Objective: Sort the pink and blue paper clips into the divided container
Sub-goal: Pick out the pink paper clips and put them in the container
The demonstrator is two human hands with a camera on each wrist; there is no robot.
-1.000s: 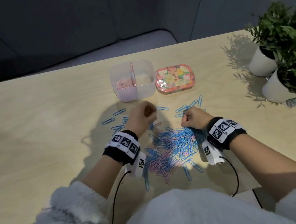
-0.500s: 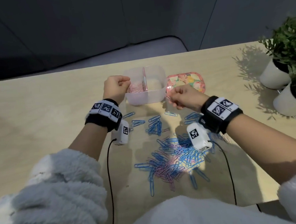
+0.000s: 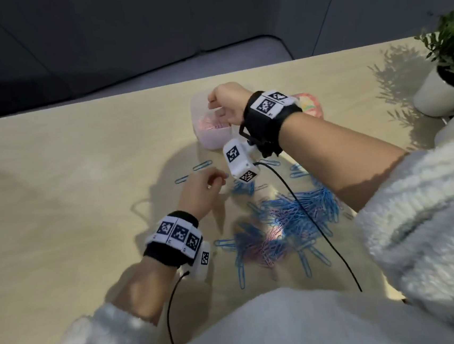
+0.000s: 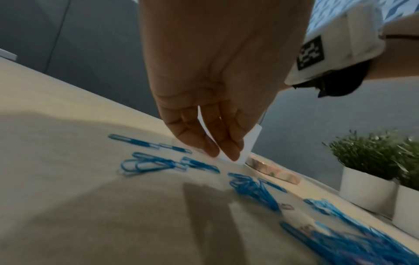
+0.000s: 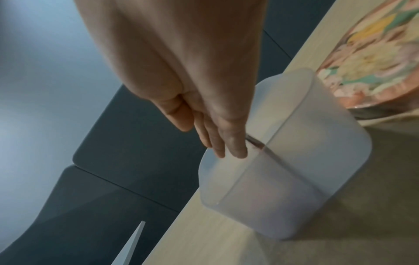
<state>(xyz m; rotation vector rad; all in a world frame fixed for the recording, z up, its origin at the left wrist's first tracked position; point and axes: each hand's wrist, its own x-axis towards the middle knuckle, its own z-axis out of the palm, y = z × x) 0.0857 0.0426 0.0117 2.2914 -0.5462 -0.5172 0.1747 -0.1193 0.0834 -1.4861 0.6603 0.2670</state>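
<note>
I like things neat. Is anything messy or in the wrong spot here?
Yes. Blue and pink paper clips lie tangled in a heap on the table, some scattered. The divided container holds only pink ones.

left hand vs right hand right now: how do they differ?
Position: the right hand is over the divided container, above the side holding pink clips; the left hand is low over the table beside loose blue clips.
Reach: the right arm is stretched forward, the left is drawn in near the mixed pile.
Shared: neither visibly holds a clip; both wear tagged wristbands.
</note>
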